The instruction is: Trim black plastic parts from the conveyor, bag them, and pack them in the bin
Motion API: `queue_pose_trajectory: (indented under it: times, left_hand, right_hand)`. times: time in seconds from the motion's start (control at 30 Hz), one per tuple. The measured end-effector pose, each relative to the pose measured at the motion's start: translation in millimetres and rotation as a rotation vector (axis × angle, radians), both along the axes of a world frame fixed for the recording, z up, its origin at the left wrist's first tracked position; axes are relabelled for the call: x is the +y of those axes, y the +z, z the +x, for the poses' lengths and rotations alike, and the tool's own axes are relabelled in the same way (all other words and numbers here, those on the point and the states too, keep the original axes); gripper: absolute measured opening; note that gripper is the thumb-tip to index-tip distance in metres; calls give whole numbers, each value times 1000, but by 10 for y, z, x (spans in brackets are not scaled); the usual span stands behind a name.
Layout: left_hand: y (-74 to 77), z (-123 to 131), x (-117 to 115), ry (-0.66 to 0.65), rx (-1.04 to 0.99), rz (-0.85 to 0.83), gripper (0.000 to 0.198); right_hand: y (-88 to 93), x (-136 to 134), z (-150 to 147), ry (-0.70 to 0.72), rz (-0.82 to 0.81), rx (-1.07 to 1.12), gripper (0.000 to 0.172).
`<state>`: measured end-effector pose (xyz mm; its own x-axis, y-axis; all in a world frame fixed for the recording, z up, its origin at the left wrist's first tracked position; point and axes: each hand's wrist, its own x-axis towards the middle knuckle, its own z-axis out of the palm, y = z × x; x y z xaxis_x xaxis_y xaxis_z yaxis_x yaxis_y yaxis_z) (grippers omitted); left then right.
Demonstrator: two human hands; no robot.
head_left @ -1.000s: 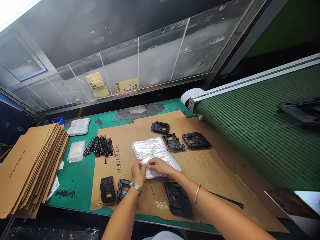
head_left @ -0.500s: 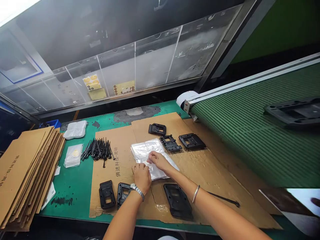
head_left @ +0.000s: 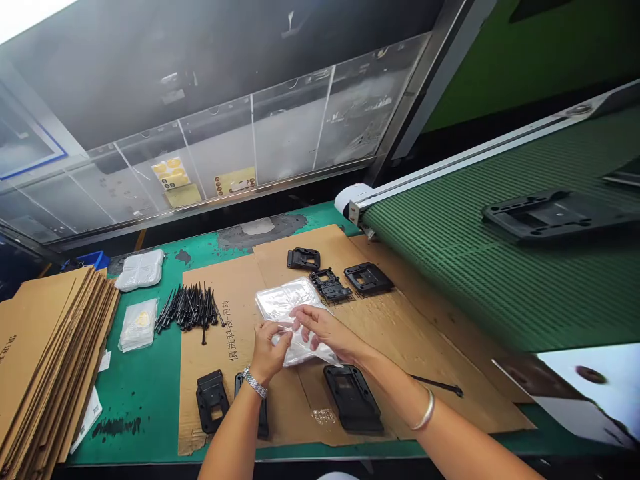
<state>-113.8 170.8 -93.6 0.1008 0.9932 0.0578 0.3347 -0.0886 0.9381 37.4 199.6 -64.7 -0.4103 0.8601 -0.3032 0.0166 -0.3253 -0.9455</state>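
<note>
While the left hand [head_left: 269, 350] pinches film of the clear plastic bags [head_left: 285, 297] between thumb and forefinger, the right hand [head_left: 331, 331] has its fingers parted. The bags extend beneath and beyond both hands; a black plastic frame [head_left: 331, 288] lies just beside their far right corner.

Clear bags [head_left: 283, 300], stacked flat, on cardboard [head_left: 385, 340]

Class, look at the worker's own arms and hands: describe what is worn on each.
The left hand and right hand are both ungloved, and no sleeves show. A silver-toned metal-link band, apparently a watch, circles the left forearm. A plain, smooth silver-toned bangle circles the right forearm.
</note>
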Motion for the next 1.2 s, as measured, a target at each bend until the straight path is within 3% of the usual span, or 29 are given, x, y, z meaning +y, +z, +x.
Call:
queue_pose_trajectory:
  times: [0.1,0.27,0.57,0.8,0.9,0.97,1.0,1.13,1.2]
  left_hand:
    - [70,-51,-9,-67,-31,-25,21]
    - [92,-87,-63,-122,-147,-121,33]
    - [26,52,-202,8,-241,-145,38]
    - [246,221,-393,58,-175,-51,31]
    - [327,358,-560,268,-29,178,38]
    - [358,506,-704,394,23,242,30]
    - [367,595,-779,369,3,195,27]
    - [361,966,-1029,27,-290,-149,34]
    - [327,1097,-1105,8,-451,-267,37]
  right_hand:
    - [11,-137,142,67,-65,6,52]
    - [-9,-366,312,136,-105,-9,45]
    - [-88,-642,319,-78,6,-102,53]
    - [24,-806,524,-34,99,-85,53]
    - [30,-864,626,-63,146,-109,53]
    - [42,-914,679,-65,182,-115,48]
    - [49,-943,703,-63,201,-125,45]
    - [63,-1076,790,-69,262,-231,25]
    - [49,-1140,839,-60,273,-280,20]
